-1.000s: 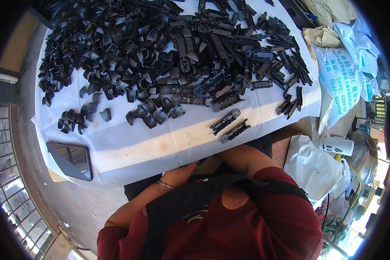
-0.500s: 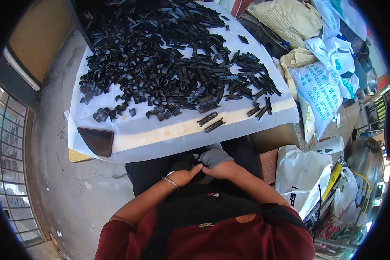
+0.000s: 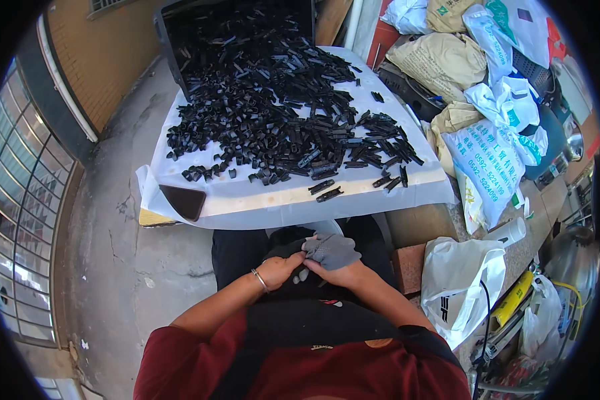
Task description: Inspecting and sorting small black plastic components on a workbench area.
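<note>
My left hand [image 3: 281, 268], with a silver bracelet at the wrist, meets my right hand [image 3: 337, 261] above my lap. A grey glove [image 3: 331, 249] covers the fingers of the right hand, while its wrist is bare. Darker cloth shows at the left fingers. Both hands are closed against each other with the fingers bent, and what lies between them, if anything, is hidden. Beyond them, a large heap of small black plastic parts [image 3: 267, 110], some curved and some long, covers much of the white-sheeted table [image 3: 260, 212]. Two long black clips [image 3: 329, 194] lie near its front edge.
A dark phone [image 3: 183, 202] lies on the table's front left corner. Behind the heap stands an open black box [image 3: 180, 63]. To the right are stuffed sacks [image 3: 483, 160], a white plastic bag [image 3: 457, 273], a reddish block [image 3: 409, 267] and a white cup [image 3: 510, 231].
The view has tilted up, showing more of the black box and far wall. My hands stay together, and the gloved right hand has turned so more of its back shows.
</note>
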The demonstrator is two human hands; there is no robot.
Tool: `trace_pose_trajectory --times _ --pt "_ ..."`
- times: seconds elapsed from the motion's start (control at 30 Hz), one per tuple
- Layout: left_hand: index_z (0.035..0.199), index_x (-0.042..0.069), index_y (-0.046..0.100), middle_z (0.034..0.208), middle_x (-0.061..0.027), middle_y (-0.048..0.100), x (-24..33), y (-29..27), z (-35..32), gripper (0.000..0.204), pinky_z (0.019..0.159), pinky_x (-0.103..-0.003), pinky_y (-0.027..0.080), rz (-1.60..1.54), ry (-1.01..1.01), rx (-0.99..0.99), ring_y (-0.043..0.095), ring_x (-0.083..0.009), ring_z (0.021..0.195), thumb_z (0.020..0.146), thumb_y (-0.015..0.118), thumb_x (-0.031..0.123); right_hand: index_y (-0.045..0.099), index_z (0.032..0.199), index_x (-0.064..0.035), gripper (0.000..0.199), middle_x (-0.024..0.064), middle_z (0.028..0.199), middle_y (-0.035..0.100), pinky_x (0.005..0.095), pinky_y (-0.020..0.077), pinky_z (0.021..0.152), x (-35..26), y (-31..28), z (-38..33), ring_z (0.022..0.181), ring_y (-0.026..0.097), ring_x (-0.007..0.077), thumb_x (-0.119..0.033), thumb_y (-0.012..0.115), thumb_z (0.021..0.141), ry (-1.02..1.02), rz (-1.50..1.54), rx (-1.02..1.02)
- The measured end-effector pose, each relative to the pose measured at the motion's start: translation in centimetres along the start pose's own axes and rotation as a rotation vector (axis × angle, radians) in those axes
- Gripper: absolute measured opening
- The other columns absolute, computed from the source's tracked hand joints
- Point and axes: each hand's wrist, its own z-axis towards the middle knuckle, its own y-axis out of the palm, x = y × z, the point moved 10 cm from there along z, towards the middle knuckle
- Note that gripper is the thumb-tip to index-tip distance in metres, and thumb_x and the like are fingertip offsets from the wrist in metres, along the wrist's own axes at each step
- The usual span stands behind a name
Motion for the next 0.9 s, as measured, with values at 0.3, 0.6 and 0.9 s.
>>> trace_pose_trajectory --times 0.3,0.6,0.9 --pt "0.092 0.004 0.056 0.069 -0.0126 0.056 4.5 -2.3 -0.4 0.047 0.056 -0.032 0.046 0.386 0.129 0.17 0.057 -0.0215 0.059 0.093 0.033 0.045 0.06 0.09 -0.0034 0.025 0.0121 0.088 0.06 0.035 0.0456 0.073 0.0 -1.9 2.0 0.082 0.057 0.0287 -0.023 0.064 0.076 0.087 0.048 -0.109" --pt "0.076 0.005 0.053 0.062 -0.0045 0.053 -2.8 -5.8 1.4 0.051 0.049 -0.023 0.038 -0.101 -0.169 0.285 0.048 -0.0099 0.052 0.093 0.031 0.048 0.061 0.096 -0.0097 0.023 0.0139 0.09 0.058 0.0404 0.0452 0.075 9.1 -5.0 5.8 0.087 0.056 0.0305 -0.024 0.053 0.081 0.363 -0.412 -0.055" --pt "0.073 0.003 0.055 0.062 -0.0047 0.054 4.7 -6.5 -0.1 0.046 0.045 -0.025 0.039 -0.28 0.001 0.198 0.048 -0.0123 0.049 0.094 0.037 0.039 0.055 0.093 -0.0035 0.023 0.0149 0.091 0.055 0.0408 0.0435 0.07 4.8 -5.7 4.6 0.083 0.055 0.0314 -0.014 0.061 0.073 0.007 -0.396 0.173"
